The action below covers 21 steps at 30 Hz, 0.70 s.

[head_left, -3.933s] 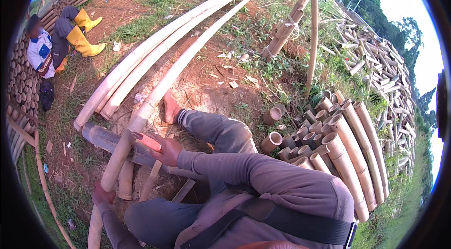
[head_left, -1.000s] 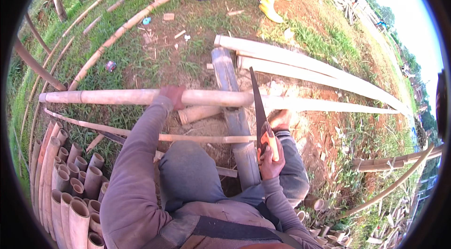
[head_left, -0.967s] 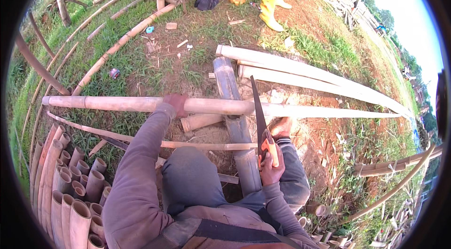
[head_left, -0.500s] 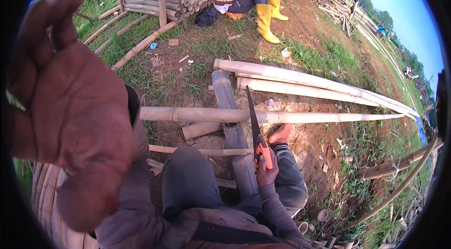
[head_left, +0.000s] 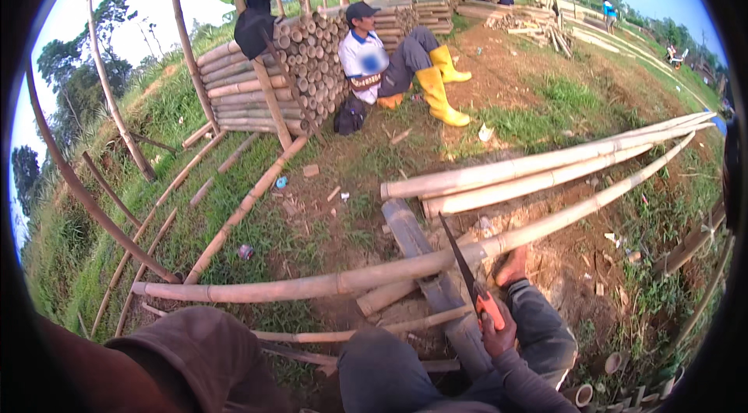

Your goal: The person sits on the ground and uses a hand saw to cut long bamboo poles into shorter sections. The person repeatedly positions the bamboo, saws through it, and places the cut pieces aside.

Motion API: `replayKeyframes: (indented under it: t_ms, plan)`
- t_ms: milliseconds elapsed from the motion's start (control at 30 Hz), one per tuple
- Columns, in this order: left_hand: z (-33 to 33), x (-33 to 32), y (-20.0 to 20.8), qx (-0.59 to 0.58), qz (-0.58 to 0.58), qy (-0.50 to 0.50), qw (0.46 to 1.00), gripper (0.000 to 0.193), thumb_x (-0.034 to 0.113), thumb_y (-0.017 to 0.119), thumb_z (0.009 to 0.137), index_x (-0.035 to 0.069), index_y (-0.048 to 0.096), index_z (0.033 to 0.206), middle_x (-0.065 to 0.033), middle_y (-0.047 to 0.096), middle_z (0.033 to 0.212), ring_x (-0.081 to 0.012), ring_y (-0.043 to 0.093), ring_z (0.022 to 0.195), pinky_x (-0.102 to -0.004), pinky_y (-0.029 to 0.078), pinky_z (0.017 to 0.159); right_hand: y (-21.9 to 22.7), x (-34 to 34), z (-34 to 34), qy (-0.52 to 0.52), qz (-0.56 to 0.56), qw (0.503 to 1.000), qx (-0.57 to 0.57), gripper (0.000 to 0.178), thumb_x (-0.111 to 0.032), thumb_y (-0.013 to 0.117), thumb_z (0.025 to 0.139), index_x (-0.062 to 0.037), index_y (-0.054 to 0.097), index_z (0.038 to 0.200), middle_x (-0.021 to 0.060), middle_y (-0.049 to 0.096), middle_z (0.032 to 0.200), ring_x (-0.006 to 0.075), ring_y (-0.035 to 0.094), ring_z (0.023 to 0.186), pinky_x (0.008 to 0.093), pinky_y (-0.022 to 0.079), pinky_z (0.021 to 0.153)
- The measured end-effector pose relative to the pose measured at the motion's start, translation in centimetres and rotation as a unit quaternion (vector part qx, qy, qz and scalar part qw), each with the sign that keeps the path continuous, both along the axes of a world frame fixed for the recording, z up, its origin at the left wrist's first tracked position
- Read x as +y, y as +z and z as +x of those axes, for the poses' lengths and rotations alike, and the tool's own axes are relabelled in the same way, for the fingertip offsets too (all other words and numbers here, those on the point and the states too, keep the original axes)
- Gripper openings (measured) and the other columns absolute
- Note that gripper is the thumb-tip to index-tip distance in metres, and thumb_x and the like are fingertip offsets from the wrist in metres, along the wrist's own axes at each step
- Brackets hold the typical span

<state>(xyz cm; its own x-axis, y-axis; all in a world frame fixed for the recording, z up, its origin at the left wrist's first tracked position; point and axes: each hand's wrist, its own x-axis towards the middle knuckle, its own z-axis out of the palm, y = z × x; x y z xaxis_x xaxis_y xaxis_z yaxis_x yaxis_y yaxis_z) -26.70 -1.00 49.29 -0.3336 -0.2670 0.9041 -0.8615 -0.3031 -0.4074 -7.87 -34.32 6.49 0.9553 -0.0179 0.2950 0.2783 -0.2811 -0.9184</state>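
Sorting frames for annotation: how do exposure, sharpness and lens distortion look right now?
Head view: the bamboo pole looks bowed by the fisheye, edges falling to black; head view: upper-left sky nearly white, ground by the bare foot brightly lit; head view: the saw in the right hand reads clearly, the left sleeve lies dark.

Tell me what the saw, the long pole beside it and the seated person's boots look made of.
Saw blade: probably steel, dark and dull, thin and straight-edged. Saw handle: likely plastic, evenly orange; rubber isn't ruled out. Long pole: bamboo, pale and smooth, with ringed nodes. Boots: likely rubber or plastic, from their smooth, bright yellow moulded look.
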Motion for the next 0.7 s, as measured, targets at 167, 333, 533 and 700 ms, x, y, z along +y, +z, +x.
replayKeyframes:
  t_ms: [167,333,533,700]
  plan:
    - [0.1,0.0,-0.7,0.052,-0.041,-0.066,0.996,0.067,0.043,0.072,0.1,-0.003,0.053,0.145,-0.0196,0.065,0.121,-0.0321,0.061,0.11,-0.0491,0.05,0.097,4.0,1.0,8.2,0.004,0.03,0.999,-0.027,0.033,-0.019,0.06,0.107,-0.0029,0.06,0.136,0.0094,0.071,0.112,0.0169,0.066,0.096,0.0317,0.052,0.086]
    - [0.8,-0.6,-2.4,0.018,-0.045,-0.052,0.997,0.066,0.042,0.073,0.1,-0.003,0.054,0.144,-0.0181,0.065,0.119,-0.0303,0.061,0.106,-0.047,0.05,0.094,4.8,3.4,12.6,0.05,0.062,0.996,-0.04,0.031,-0.023,0.058,0.108,-0.0038,0.059,0.132,0.0091,0.069,0.11,0.0196,0.065,0.099,0.034,0.051,0.09]
    - [5.0,-0.3,-2.0,0.07,-0.031,0.013,0.997,0.064,0.039,0.074,0.099,-0.002,0.055,0.144,-0.0163,0.065,0.116,-0.0282,0.061,0.102,-0.0446,0.05,0.091,0.4,5.2,14.4,0.05,0.126,0.99,0.033,0.03,-0.028,0.056,0.109,-0.0048,0.058,0.128,0.0087,0.068,0.109,0.0228,0.065,0.102,0.0369,0.05,0.095]
    - [7.1,-0.8,-3.8,0.082,-0.041,0.013,0.996,0.063,0.038,0.075,0.099,-0.001,0.055,0.144,-0.0148,0.065,0.113,-0.0265,0.061,0.099,-0.0425,0.051,0.088,-6.2,-1.4,20.6,0.066,0.425,0.896,0.114,0.03,-0.032,0.053,0.111,-0.0057,0.057,0.124,0.0083,0.066,0.108,0.0255,0.065,0.105,0.0392,0.049,0.1]
